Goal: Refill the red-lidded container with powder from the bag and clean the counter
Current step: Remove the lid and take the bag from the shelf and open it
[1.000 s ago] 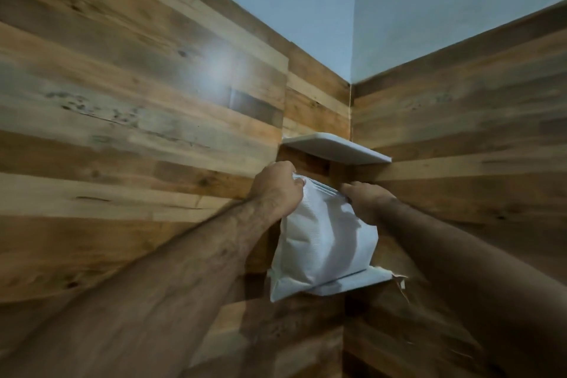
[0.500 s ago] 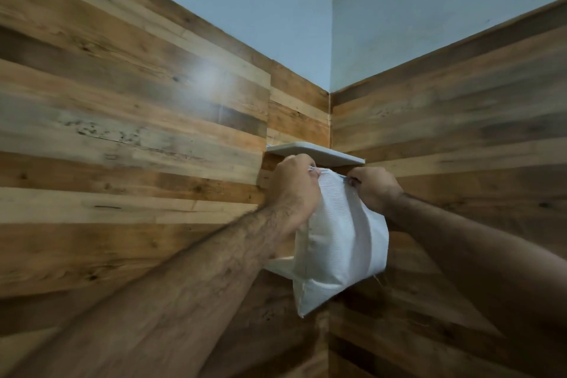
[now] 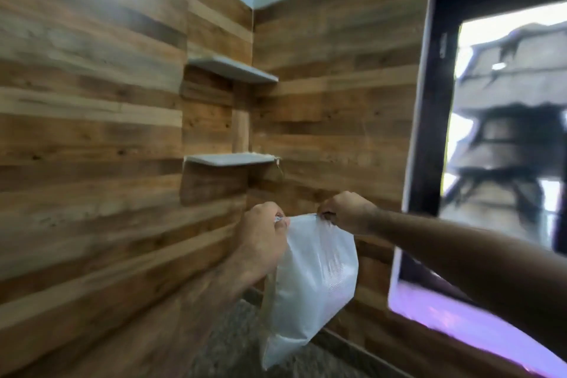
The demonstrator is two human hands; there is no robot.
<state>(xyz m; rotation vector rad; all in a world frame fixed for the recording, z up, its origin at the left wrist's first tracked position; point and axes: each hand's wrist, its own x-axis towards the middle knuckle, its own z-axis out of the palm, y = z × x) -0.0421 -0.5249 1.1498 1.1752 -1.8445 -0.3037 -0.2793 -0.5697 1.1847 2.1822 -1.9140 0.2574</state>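
A white plastic bag of powder (image 3: 310,285) hangs in the air in front of the wooden corner, above a speckled grey counter (image 3: 233,344). My left hand (image 3: 264,236) pinches the bag's top left corner. My right hand (image 3: 346,213) pinches the top right corner. The bag's top edge is stretched between the two hands. The red-lidded container is not in view.
Two small white corner shelves are fixed to the wood-panelled walls: the lower shelf (image 3: 230,159) and the upper shelf (image 3: 233,69). A dark-framed window (image 3: 503,138) with a white sill (image 3: 454,319) is at the right.
Both hands have lifted the bag off the lower shelf and brought it down and toward me. The view has swung down and right, showing the window and counter.
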